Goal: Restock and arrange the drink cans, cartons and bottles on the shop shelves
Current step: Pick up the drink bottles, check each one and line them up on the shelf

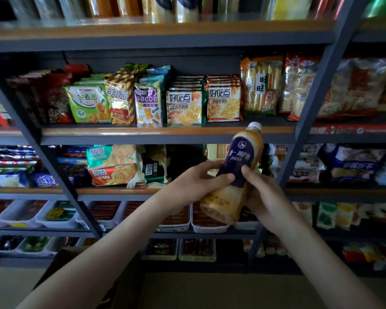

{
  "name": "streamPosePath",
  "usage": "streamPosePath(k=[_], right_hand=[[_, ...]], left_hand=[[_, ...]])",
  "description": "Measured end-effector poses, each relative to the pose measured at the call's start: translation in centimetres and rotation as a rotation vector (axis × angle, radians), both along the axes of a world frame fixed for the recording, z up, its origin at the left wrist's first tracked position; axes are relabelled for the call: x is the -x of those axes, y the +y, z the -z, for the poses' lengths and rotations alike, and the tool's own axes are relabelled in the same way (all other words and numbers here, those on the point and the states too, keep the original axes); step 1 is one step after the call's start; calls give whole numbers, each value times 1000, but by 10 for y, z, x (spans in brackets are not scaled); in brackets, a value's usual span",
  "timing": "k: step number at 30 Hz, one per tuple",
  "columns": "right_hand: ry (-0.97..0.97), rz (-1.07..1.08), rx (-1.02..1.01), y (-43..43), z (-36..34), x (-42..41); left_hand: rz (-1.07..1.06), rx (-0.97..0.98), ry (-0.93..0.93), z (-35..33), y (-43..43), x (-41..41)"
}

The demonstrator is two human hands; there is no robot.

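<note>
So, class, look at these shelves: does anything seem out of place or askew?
The bottle, gripped tilted by the left hand and right hand, sits before snack packets, not drinks. Two biscuit packs left of it lie slumped, not upright.

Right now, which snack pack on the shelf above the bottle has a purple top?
The ABCDE biscuit pack, standing between the gold striped bag and the green-edged cracker pack; no other pack in that row is purple.
</note>
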State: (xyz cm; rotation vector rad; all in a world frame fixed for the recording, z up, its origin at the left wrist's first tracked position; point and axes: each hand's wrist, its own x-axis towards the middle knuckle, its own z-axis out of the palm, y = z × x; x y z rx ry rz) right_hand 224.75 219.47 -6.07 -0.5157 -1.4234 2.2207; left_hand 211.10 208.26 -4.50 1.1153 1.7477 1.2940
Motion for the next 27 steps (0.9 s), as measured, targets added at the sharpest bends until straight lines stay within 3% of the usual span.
streamPosePath(k=[5, 8, 11, 13, 16, 19, 23, 27], right_hand=[[-1, -58, -196, 23, -33, -2], [-16, 14, -396, 38, -56, 2], [83, 92, -422, 53, -79, 6], [164, 136, -468, 65, -99, 6], [275, 187, -579, 87, -136, 8], [302, 386, -836, 114, -176, 19], [241, 614, -1108, 146, -221, 52], [170, 746, -1235, 176, -251, 102]], left_hand=[[-51, -80, 290, -31, 21, -3], [-133, -142, 629, -56, 34, -10], [-280, -256, 952, -78, 47, -19], [-300, -352, 997, -94, 59, -16], [-170, -459, 893, -127, 78, 3], [-177, -520, 904, -163, 89, 27], [-311, -451, 1180, -200, 98, 72], [-425, -499, 1408, -232, 119, 122]])
